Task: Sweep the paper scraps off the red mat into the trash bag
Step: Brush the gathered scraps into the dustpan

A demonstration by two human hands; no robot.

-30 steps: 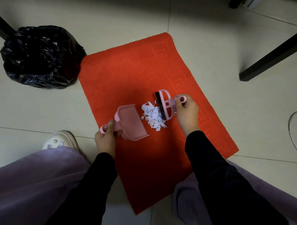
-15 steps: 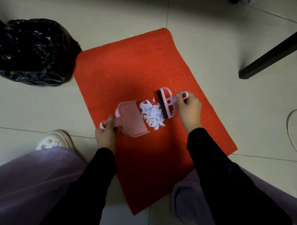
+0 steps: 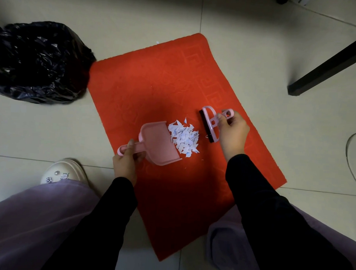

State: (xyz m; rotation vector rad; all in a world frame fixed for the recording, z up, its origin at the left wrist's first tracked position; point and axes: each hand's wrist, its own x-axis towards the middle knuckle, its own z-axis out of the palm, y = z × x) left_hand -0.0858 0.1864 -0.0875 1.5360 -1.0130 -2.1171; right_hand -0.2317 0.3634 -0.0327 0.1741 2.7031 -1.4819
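Looking down, head cam: scraps (image 3: 184, 138) piled mid-mat (image 3: 154, 89), touching dustpan (image 3: 159, 143) lip at their 9 o'clock. L hand (image 3: 124, 162) fingers curl round the pan handle. R hand (image 3: 232, 129) pinches brush (image 3: 209, 123) handle, bristles just beside pile at 3 o'clock. Bag (image 3: 38, 61) at mat's 10 o'clock corner. Table leg (image 3: 326, 67) at 2, shoe (image 3: 64, 172) at 8, cable (image 3: 350, 155) at 3, all off mat.

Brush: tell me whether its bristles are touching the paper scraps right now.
No, a strip of bare red mat shows between the brush in the right hand and the pile of paper scraps.
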